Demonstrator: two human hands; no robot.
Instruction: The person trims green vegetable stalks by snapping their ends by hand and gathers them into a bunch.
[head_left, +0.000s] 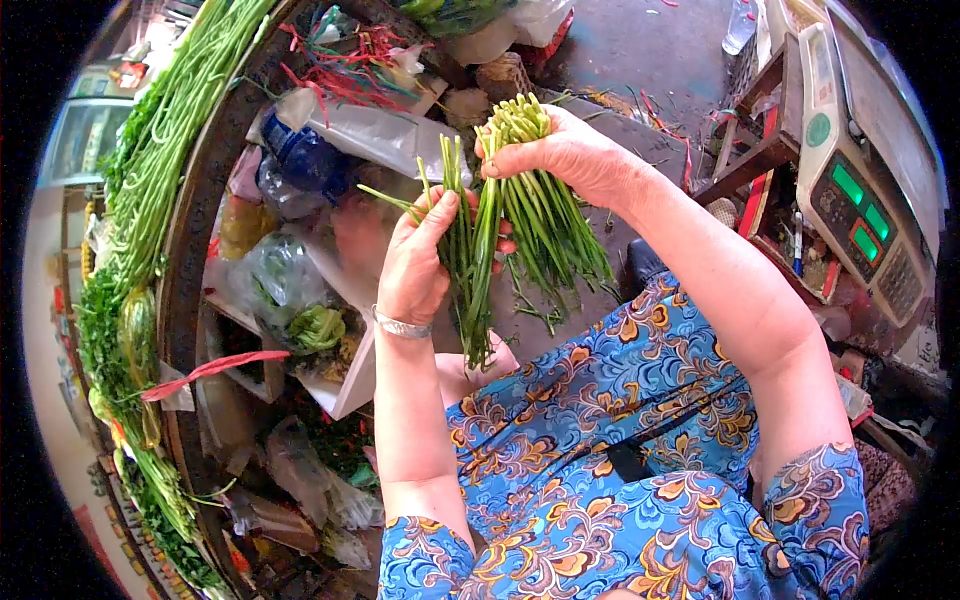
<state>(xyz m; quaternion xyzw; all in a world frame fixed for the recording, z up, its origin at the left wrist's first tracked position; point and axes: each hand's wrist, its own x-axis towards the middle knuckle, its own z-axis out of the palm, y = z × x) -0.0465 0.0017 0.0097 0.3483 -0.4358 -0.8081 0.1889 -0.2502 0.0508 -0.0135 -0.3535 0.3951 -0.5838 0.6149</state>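
Note:
In the head view, my right hand (560,160) is closed around a thick bunch of thin green vegetable stalks (555,225), just below their pale cut ends. The stalks fan downward to darker tips. My left hand (415,260), with a bracelet at the wrist, grips a smaller bundle of the same stalks (465,265), pressed close beside the larger bunch. A few stalk ends poke out at an angle above the left thumb. Some left fingers are hidden behind the stalks.
A weighing scale with green displays (858,210) stands at the right on a wooden frame. At the left, long green beans (190,160) and leafy greens lie along a ledge. Below it are a plastic bag (275,270), a blue container (305,150) and red string (350,65).

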